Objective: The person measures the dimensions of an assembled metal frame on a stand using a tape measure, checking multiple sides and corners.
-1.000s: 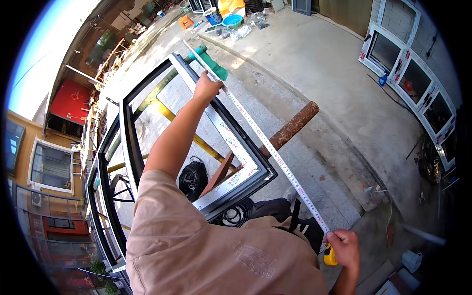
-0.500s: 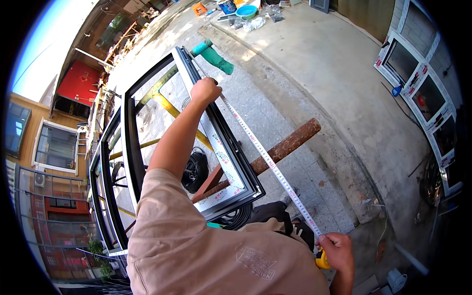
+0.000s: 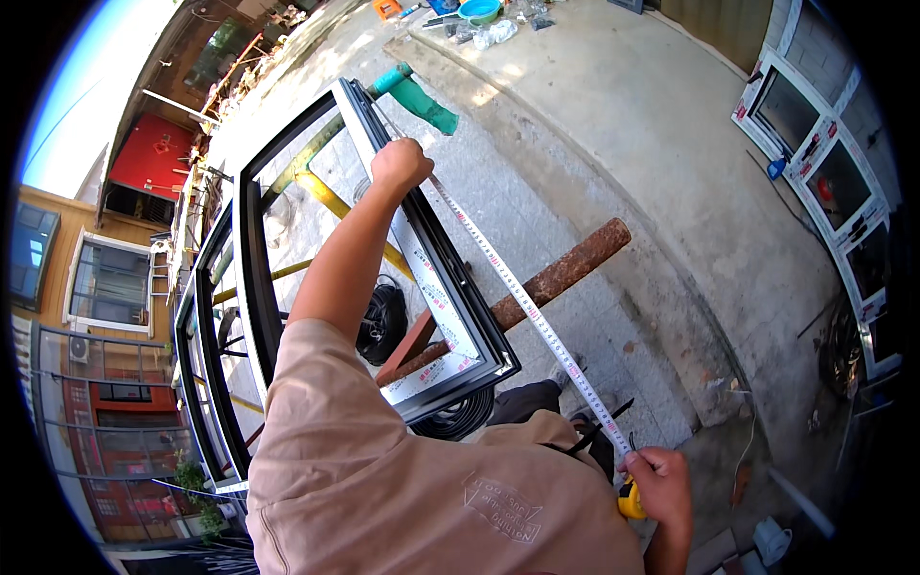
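My left hand (image 3: 402, 165) is closed at the right edge of a black-and-white window frame (image 3: 443, 278), pinching the blade of a tape measure there. From it the white tape blade (image 3: 517, 292) runs slantwise down to the right, pulled out straight. My right hand (image 3: 659, 484) is wrapped round the yellow tape measure case (image 3: 630, 500), thumb at the blade where it leaves the case. Its fingers partly hide the case. The window frame lies on a support with a rusty pipe (image 3: 565, 273) sticking out to the right, below the blade.
Yellow bars (image 3: 326, 199) show through the frame, with a coil of black cable (image 3: 381, 321) beneath. A green cloth (image 3: 422, 103) hangs at the frame's far end. White-framed windows (image 3: 815, 144) lean on the right wall. A blue basin (image 3: 479, 10) stands far off.
The view has shifted slightly, so the frame's far end and my left hand sit a little higher. Both hands keep their grip, and the tape stays stretched between them.
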Demonstrator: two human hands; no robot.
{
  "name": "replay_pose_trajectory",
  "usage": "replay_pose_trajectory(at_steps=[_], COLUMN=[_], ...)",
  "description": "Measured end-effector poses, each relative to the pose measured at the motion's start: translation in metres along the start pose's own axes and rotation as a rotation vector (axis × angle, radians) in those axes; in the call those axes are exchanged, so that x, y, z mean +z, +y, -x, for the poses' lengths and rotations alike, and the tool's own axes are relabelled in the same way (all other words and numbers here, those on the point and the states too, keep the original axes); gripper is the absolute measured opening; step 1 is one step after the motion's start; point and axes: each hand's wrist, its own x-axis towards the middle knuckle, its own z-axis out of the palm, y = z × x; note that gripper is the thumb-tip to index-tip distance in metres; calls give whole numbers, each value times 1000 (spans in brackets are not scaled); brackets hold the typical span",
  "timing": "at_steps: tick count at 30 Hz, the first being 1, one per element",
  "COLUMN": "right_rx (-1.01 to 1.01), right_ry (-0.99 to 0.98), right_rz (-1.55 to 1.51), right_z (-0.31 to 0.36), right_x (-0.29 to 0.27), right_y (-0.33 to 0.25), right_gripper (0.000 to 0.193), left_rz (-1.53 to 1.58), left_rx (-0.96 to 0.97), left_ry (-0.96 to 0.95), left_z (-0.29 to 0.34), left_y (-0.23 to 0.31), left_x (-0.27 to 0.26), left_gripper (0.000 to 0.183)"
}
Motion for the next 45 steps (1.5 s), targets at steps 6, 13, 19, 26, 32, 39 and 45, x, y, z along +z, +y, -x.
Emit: replay_pose_trajectory(at_steps=[6,13,19,26,32,39,45], right_rx=[25,21,-54,-3,57,98,124], right_ry=[27,48,91,47,-1,-51,-88], right_rz=[-8,-38,25,16,19,18,-7], right_z=[3,4,6,10,10,8,7], right_x=[6,11,12,28,40,51,58], right_y=[-2,-2,-3,0,5,13,16], right_gripper=[22,23,24,26,29,31,31], left_rz=[-27,-17,-84,-250,-236,-192,-214], left_rx=[-5,14,34,148,184,192,204], left_ry=[-6,3,-59,-50,49,133,141], left_z=[-1,2,-6,3,2,3,-2], left_y=[0,-5,-4,6,0,-10,-11], left_x=[1,0,-5,-3,7,12,14], left_gripper=[36,36,43,43,43,44,45])
